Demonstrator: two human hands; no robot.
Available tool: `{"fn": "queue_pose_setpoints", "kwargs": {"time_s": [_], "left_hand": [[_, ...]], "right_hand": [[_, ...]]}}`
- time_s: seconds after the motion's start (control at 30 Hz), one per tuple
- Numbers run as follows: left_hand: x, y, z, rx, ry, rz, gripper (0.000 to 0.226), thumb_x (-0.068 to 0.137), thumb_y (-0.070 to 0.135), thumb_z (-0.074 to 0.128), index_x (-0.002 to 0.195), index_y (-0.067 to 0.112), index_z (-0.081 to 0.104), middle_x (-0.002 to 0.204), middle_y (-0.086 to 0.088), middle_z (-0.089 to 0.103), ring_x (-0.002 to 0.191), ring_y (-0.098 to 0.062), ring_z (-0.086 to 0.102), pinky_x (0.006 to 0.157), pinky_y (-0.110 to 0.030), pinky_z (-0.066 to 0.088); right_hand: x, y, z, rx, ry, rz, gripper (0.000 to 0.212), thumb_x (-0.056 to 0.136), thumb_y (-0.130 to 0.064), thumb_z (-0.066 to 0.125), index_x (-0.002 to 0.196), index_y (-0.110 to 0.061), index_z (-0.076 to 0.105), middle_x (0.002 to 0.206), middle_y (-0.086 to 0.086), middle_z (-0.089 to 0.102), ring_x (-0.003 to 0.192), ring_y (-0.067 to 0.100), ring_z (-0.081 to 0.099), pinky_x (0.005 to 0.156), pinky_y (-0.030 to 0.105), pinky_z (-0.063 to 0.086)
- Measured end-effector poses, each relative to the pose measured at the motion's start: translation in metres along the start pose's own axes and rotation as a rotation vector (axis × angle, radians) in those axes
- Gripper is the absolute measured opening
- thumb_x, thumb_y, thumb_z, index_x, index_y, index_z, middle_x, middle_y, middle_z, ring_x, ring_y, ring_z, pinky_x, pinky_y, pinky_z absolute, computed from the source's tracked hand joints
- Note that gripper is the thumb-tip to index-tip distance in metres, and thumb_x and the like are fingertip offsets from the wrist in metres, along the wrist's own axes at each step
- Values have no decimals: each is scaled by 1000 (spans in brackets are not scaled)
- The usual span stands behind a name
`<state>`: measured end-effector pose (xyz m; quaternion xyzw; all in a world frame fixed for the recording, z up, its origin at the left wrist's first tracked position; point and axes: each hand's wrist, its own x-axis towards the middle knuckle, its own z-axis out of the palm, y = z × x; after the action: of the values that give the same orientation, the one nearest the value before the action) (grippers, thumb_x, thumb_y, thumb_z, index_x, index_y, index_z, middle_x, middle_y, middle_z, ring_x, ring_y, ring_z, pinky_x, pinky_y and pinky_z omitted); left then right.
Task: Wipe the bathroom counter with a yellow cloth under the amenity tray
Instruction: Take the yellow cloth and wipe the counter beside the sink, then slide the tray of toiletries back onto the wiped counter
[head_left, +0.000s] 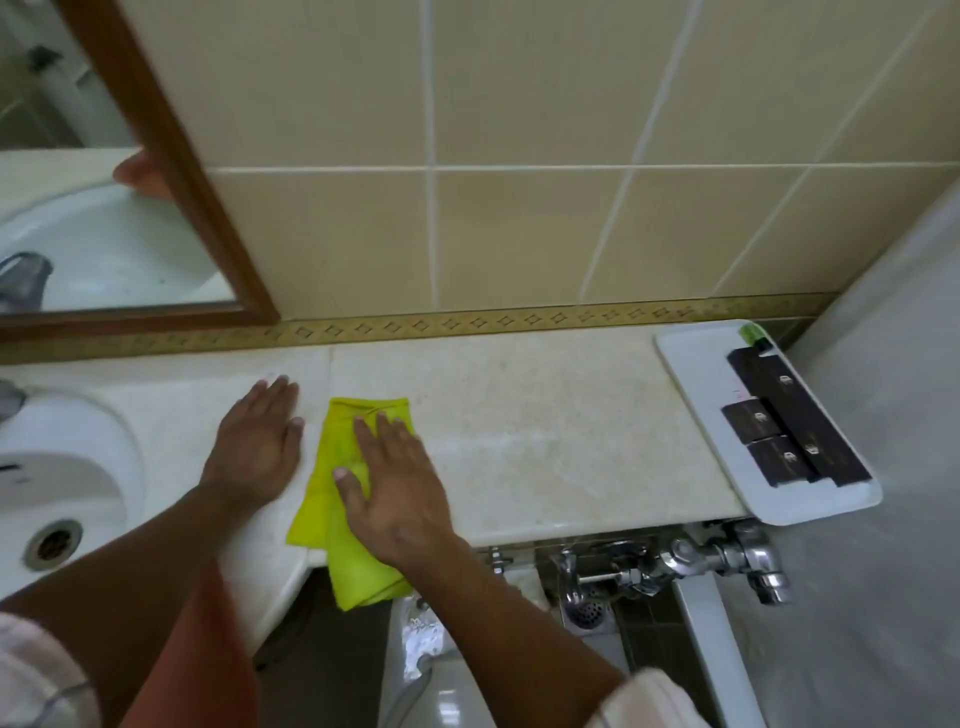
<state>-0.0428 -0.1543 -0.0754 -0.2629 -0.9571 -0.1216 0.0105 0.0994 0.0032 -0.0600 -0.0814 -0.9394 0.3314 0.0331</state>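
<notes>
Yellow cloth (340, 499) pressed flat on the counter (519, 415) under the right hand (397, 483).
Left hand (254, 447) lies open, palm down, just left of the cloth, holding nothing; the amenity tray (696, 395) sits well right of both hands.

Sink: we see a white basin (62, 467) at the left edge; its round metal drain (52, 545) sits low in the bowl
Mirror: a brown wooden frame (171, 171) hangs on the wall at upper left; we see the basin reflected in its glass
Wall: beige tiles (519, 104) with pale grout; a patterned gold border strip (467, 322) runs along their foot
Plumbing: chrome valves and pipes (675, 561) sit low at right; a small round grate (584, 613) lies below them
</notes>
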Motion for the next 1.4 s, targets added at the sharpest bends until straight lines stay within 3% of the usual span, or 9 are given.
{"fn": "queue_pose_setpoints", "kwargs": {"time_s": [0.1,0.17,0.23,0.37,0.53,0.77,0.9,1.17,1.4], "left_hand": [[34,26,-15,-10,82,-42,50,92,40,27,108,8,62,111,-24,64,104,-43,57,90,-54,43],[67,81,-12,-53,152,72,42,93,37,32,105,9,61,103,-21,62,97,-41,56,86,-51,43],[97,162,0,-139,105,269,37,93,34,40,108,8,62,106,-18,62,101,-38,56,90,-45,44],[158,344,38,-176,-109,514,33,94,23,48,120,7,58,120,-17,60,114,-35,55,96,-41,46],[196,473,65,60,-187,493,26,82,4,50,102,6,66,106,-18,69,100,-37,66,84,-40,53],[199,484,94,173,-182,446,28,84,-2,48,104,5,67,107,-17,70,102,-36,66,82,-38,52],[185,464,85,114,-232,408,26,80,-3,51,100,3,67,104,-18,68,99,-36,65,75,-36,49],[93,340,30,-135,-289,-13,5,75,13,56,73,13,61,78,-5,63,65,-25,55,57,-27,42],[30,217,-9,-189,-191,-256,15,71,19,60,68,6,66,76,-11,72,82,-30,68,63,-29,49]], "right_hand": [[-35,64,-75,219,479,267,46,92,-39,54,135,-23,52,135,2,56,124,19,50,105,32,41],[-78,134,-141,250,801,611,38,90,-28,62,126,-19,56,122,5,59,111,22,57,90,32,47],[-119,200,-194,272,998,920,42,87,-19,65,124,-2,56,120,22,59,111,38,58,90,40,48],[-155,263,-236,392,978,1231,53,85,-26,69,126,4,53,125,28,61,114,42,59,96,43,46],[-156,292,-234,451,984,1177,41,85,-22,72,118,1,61,113,22,69,97,33,65,83,31,47],[-163,307,-236,373,1022,1120,25,86,-22,71,98,0,67,87,15,69,67,22,56,70,26,43],[-165,315,-251,242,1017,1086,22,87,-13,65,97,6,66,94,26,70,85,40,65,81,39,52],[-131,292,-273,75,749,918,19,87,-16,65,96,-2,73,93,25,73,90,42,66,82,36,49],[-36,235,-234,-24,502,632,22,90,-20,58,93,-3,73,96,20,72,89,39,64,80,38,50]]}}
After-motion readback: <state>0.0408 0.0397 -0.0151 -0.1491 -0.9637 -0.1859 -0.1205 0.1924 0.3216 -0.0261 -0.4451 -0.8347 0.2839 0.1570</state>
